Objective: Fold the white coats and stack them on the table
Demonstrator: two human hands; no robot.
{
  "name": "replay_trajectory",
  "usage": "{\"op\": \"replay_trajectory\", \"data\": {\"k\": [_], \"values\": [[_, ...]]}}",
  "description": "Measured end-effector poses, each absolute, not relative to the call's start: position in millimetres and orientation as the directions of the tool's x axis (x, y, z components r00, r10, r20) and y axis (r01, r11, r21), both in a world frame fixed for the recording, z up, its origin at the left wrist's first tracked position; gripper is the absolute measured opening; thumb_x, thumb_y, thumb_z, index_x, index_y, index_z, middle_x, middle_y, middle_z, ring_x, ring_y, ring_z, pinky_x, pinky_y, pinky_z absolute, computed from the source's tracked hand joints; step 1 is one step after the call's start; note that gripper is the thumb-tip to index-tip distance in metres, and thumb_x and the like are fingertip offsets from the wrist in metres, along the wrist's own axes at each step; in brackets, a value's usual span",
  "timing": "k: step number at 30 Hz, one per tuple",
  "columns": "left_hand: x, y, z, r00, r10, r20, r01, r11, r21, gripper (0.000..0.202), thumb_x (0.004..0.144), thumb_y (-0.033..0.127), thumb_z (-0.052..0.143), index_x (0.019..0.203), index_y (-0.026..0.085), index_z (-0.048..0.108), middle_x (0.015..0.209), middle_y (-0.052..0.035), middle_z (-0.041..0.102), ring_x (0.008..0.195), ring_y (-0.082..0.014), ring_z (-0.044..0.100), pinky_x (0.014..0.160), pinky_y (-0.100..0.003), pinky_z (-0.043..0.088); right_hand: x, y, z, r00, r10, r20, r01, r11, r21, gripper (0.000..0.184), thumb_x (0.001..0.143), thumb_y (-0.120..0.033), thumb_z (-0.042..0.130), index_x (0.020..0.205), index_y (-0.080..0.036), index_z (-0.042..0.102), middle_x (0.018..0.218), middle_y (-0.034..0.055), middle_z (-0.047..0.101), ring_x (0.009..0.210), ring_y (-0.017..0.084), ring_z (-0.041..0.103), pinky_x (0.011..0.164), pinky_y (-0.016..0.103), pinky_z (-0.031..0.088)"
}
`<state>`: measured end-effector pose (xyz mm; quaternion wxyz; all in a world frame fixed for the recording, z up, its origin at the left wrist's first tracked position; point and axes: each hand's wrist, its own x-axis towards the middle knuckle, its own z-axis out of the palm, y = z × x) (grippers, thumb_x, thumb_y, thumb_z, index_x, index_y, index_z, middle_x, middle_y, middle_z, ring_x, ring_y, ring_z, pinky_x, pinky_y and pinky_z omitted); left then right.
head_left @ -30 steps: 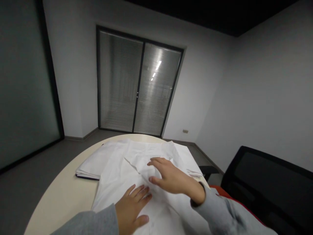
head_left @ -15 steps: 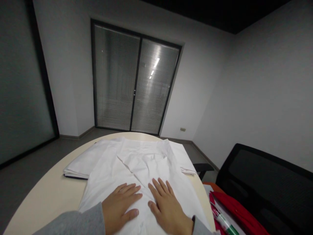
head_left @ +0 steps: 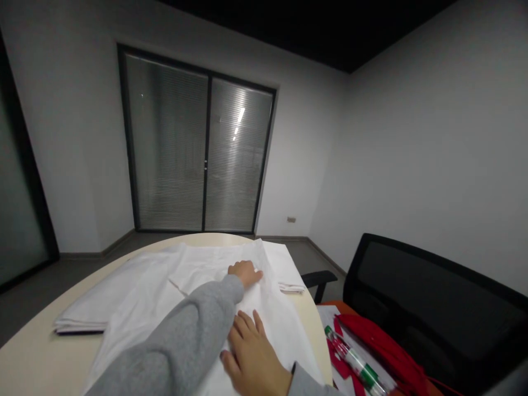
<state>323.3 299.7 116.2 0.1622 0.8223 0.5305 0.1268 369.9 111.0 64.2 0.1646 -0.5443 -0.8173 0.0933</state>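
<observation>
A white garment (head_left: 272, 316) lies spread on a round beige table (head_left: 28, 366). My left arm in a grey sleeve reaches across it. My left hand (head_left: 245, 272) is at the garment's far right part, with its fingers curled together on the cloth. Nearer to me, my right hand (head_left: 251, 357) lies flat on the garment, fingers stretched and slightly apart, holding nothing. Part of my right hand's thumb side is hidden by the left sleeve.
More folded white cloth (head_left: 82, 319) lies on the table's left side. A black chair (head_left: 433, 308) stands on the right, with a red item (head_left: 379, 346) and a red-green-white pen (head_left: 355, 366) in front of it. Glass doors with blinds (head_left: 198, 154) close the far wall.
My left hand has left the near part of the garment and reached over to its far right side, where it closed on the cloth. My right hand stayed flat. The view turned right.
</observation>
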Motion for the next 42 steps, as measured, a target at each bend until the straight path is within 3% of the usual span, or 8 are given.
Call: {"op": "replay_trajectory", "data": {"k": [4,8,14,20,28,33,38,42], "values": [[324,317,99,0.401,0.912,0.085,0.756,-0.381,0.532,0.027,0.095,0.042,0.066,0.1,0.016,0.069,0.112,-0.009,0.071,0.11,-0.0262,0.064,0.099,-0.048,0.048,369,116,67,-0.402,0.899,0.171,0.837,0.437,-0.329,0.052,0.1,-0.051,0.053,0.144,-0.024,0.05,0.149,0.0131,0.054,0.145,0.032,0.041,0.123,0.069,0.013],[305,327,103,0.477,0.855,0.205,0.52,-0.463,0.718,0.027,0.099,0.041,0.054,0.092,0.017,0.064,0.088,-0.0059,0.071,0.087,-0.0219,0.068,0.079,-0.033,0.052,374,122,65,-0.47,0.86,0.199,0.805,0.51,-0.304,0.045,0.099,-0.052,0.055,0.136,-0.025,0.054,0.146,0.0129,0.055,0.143,0.032,0.043,0.12,0.074,0.012],[285,332,103,0.527,0.789,0.318,0.302,-0.523,0.797,0.031,0.095,0.04,0.058,0.117,0.018,0.06,0.093,-0.0068,0.075,0.084,-0.0199,0.071,0.076,-0.029,0.053,376,120,64,-0.523,0.761,0.384,0.732,0.631,-0.255,0.035,0.096,-0.04,0.059,0.129,-0.027,0.057,0.133,0.0097,0.058,0.132,0.026,0.049,0.121,0.058,0.023],[289,342,81,0.47,0.838,0.278,0.487,-0.509,0.71,0.04,0.089,0.032,0.065,0.127,0.023,0.059,0.116,-0.0081,0.073,0.095,-0.0209,0.07,0.088,-0.033,0.051,377,113,67,-0.455,0.807,0.375,0.761,0.572,-0.306,0.032,0.092,-0.032,0.063,0.124,-0.027,0.06,0.134,0.0093,0.057,0.127,0.029,0.049,0.109,0.051,0.038],[290,340,76,0.449,0.844,0.295,0.68,-0.536,0.501,0.035,0.093,0.031,0.057,0.125,0.017,0.061,0.129,-0.0128,0.066,0.123,-0.0281,0.056,0.106,-0.04,0.042,377,116,61,-0.457,0.827,0.328,0.755,0.555,-0.348,0.033,0.089,-0.028,0.065,0.122,-0.025,0.061,0.134,0.0094,0.056,0.127,0.029,0.048,0.106,0.047,0.039],[275,326,86,0.529,0.802,0.278,0.692,-0.597,0.405,0.035,0.098,0.035,0.053,0.125,0.018,0.064,0.13,-0.0128,0.066,0.124,-0.0287,0.057,0.107,-0.044,0.043,378,117,58,-0.458,0.843,0.283,0.785,0.533,-0.315,0.033,0.088,-0.031,0.068,0.12,-0.024,0.062,0.136,0.0095,0.056,0.128,0.028,0.048,0.108,0.047,0.04],[235,289,71,0.628,0.713,0.311,0.674,-0.699,0.24,0.054,0.1,0.047,0.051,0.152,0.03,0.048,0.166,-0.0068,0.038,0.152,-0.0311,0.031,0.123,-0.056,0.021,380,129,36,-0.483,0.858,0.174,0.825,0.513,-0.236,0.042,0.093,-0.05,0.066,0.127,-0.026,0.062,0.142,0.0116,0.057,0.13,0.034,0.051,0.109,0.052,0.043],[211,278,44,0.633,0.758,0.16,0.738,-0.653,0.171,0.06,0.104,0.055,0.039,0.16,0.033,0.035,0.17,-0.0065,0.03,0.156,-0.031,0.025,0.124,-0.061,0.017,382,136,16,-0.536,0.831,0.148,0.808,0.556,-0.195,0.063,0.095,-0.059,0.061,0.149,-0.029,0.049,0.158,0.0148,0.046,0.142,0.039,0.045,0.115,0.058,0.038]]}}
